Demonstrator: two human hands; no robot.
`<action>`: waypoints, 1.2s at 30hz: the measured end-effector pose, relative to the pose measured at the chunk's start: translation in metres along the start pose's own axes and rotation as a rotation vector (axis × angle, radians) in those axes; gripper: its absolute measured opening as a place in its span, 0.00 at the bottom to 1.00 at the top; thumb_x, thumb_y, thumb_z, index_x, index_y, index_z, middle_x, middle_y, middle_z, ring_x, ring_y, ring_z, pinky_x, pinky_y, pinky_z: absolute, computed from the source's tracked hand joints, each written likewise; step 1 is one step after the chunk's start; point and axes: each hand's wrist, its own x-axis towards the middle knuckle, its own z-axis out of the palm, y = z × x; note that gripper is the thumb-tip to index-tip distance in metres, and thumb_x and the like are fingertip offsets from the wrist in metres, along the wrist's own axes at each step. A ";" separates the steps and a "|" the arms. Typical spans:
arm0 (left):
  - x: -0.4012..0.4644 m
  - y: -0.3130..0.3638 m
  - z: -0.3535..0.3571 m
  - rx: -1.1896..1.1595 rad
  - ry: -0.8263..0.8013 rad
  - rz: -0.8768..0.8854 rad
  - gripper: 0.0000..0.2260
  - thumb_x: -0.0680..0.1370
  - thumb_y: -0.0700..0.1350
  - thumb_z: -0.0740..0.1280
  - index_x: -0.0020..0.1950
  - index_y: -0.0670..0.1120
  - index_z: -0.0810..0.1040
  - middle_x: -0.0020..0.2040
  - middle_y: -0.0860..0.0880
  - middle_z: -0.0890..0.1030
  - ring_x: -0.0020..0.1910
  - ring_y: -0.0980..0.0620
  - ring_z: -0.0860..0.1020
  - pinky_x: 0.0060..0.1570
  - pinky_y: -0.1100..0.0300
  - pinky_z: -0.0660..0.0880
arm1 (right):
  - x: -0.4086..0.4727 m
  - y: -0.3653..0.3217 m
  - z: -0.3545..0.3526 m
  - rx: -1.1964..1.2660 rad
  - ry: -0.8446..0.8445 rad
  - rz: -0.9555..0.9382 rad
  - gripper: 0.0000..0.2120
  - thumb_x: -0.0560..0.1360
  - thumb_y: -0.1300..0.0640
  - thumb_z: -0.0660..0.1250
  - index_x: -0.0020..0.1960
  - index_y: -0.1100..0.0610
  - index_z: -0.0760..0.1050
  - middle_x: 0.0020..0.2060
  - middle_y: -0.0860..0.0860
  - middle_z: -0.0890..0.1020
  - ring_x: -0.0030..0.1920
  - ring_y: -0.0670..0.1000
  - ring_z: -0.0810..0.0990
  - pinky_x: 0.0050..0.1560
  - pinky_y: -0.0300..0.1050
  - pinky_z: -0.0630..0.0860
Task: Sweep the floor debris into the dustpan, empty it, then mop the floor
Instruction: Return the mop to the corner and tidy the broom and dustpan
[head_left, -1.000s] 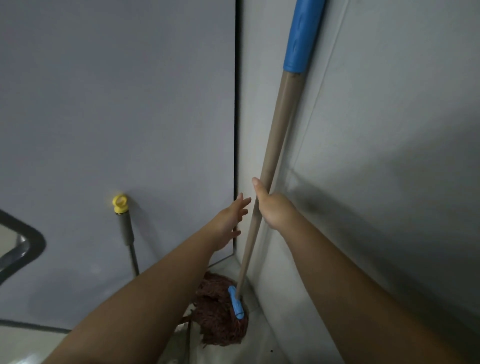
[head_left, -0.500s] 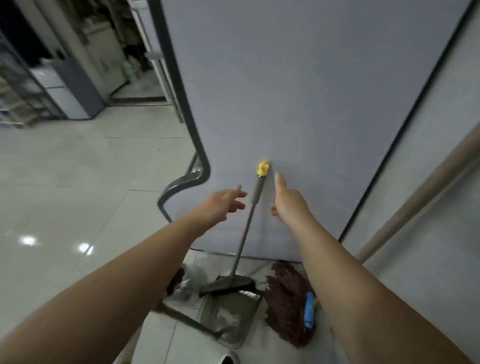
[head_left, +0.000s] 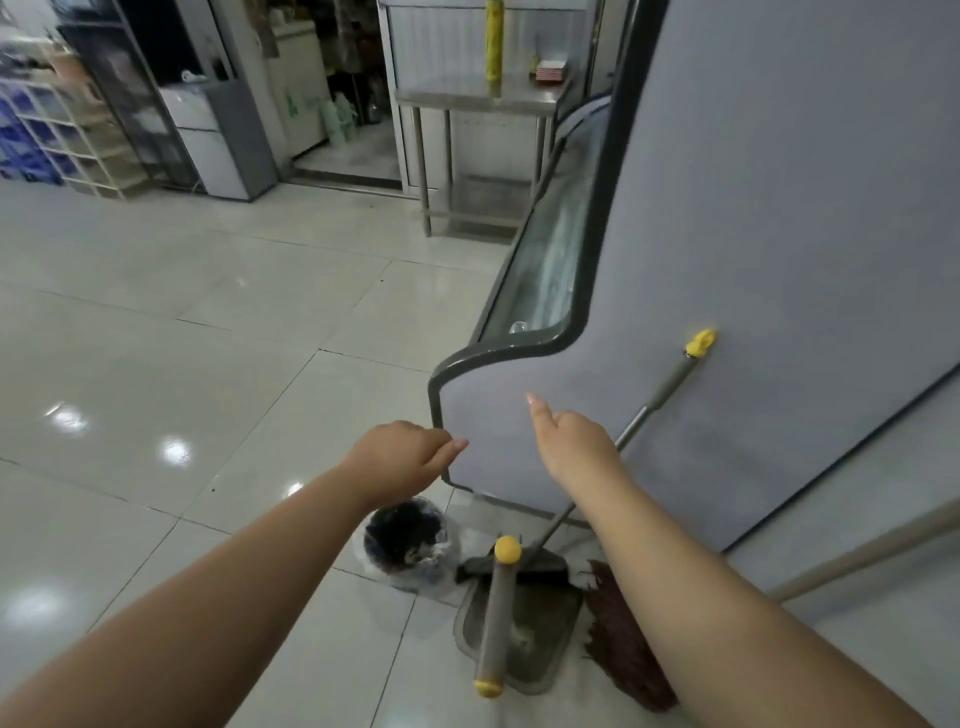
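**Both hands empty above a crowded corner of cleaning tools**

The left hand (head_left: 402, 457) hovers with fingers loosely curled, holding nothing; the right hand (head_left: 574, 441) is held out, forefinger extended, also empty. Below them the dustpan (head_left: 519, 631) sits on the floor (head_left: 182, 338), its upright handle (head_left: 496, 618) pointing at the camera. The broom (head_left: 657, 400) leans on the grey cabinet (head_left: 779, 234), and the mop head (head_left: 623, 644) lies just beside the pan. A lined bin (head_left: 410, 543) stands close by. The risk: a careless reach could knock the leaning broom sideways, topple the pan handle, or drag the mop strands across the pan.
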 end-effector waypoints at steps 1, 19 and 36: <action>-0.003 -0.011 0.003 0.016 0.002 0.047 0.19 0.81 0.56 0.49 0.38 0.48 0.68 0.30 0.52 0.68 0.37 0.48 0.70 0.33 0.56 0.61 | -0.005 -0.006 0.011 -0.035 0.013 0.029 0.29 0.79 0.37 0.43 0.44 0.58 0.72 0.35 0.51 0.72 0.40 0.54 0.70 0.36 0.43 0.62; -0.007 -0.038 0.071 -0.185 -0.178 0.393 0.18 0.82 0.54 0.52 0.33 0.50 0.64 0.31 0.51 0.70 0.35 0.50 0.71 0.33 0.58 0.60 | -0.071 0.018 0.102 0.128 0.010 0.479 0.30 0.77 0.34 0.49 0.58 0.58 0.72 0.56 0.58 0.78 0.56 0.58 0.75 0.51 0.48 0.68; 0.160 -0.018 0.054 -0.243 -0.386 0.527 0.21 0.82 0.54 0.51 0.51 0.41 0.77 0.46 0.42 0.81 0.47 0.45 0.76 0.48 0.55 0.71 | 0.053 0.050 0.047 0.608 0.313 0.804 0.31 0.78 0.38 0.51 0.60 0.63 0.74 0.55 0.60 0.79 0.56 0.59 0.78 0.60 0.51 0.74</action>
